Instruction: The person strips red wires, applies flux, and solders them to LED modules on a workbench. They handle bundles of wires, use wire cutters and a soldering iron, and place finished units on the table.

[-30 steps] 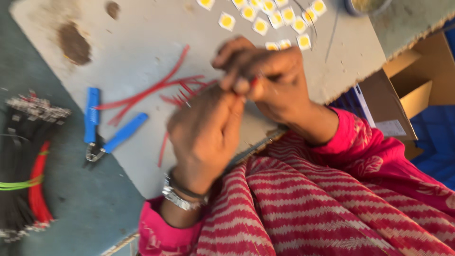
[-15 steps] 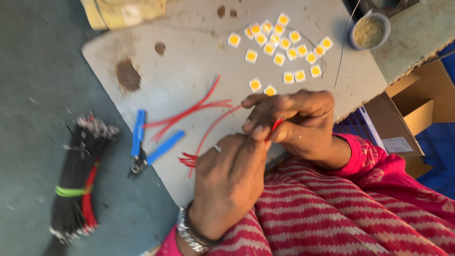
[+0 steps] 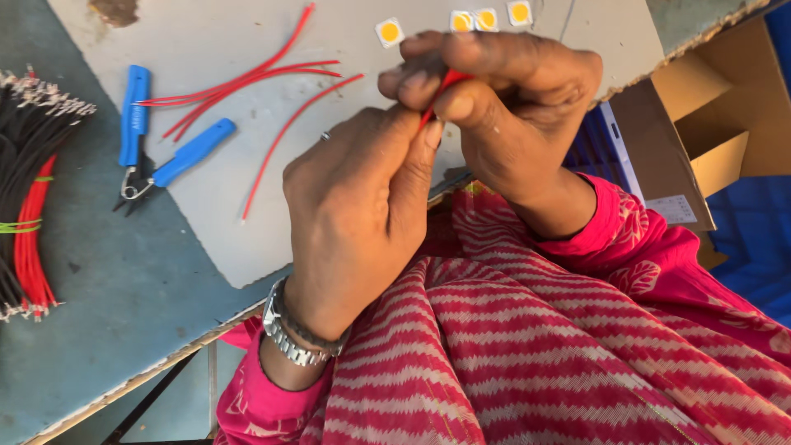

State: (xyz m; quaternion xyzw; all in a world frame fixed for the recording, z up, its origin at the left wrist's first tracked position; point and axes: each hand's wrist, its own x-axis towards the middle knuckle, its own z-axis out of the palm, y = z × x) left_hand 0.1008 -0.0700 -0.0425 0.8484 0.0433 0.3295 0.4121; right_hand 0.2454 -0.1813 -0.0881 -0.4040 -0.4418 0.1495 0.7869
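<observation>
Both sets of fingers (image 3: 416, 91) are pinched shut on one short red wire (image 3: 441, 89), only a sliver of it showing between the tips. The right hand (image 3: 511, 107) grips it from above, the left hand (image 3: 354, 206) from below, the two touching at the edge of the grey board (image 3: 239, 239) that lies on the bench (image 3: 107, 313). On that board, left of the hands, lie loose red wires (image 3: 247, 82); further left a blue-handled cutter (image 3: 152, 144); beyond it, off the board, a bundle of black and red wires (image 3: 29, 181). Small yellow squares (image 3: 390, 32) sit on the board just above the hands.
</observation>
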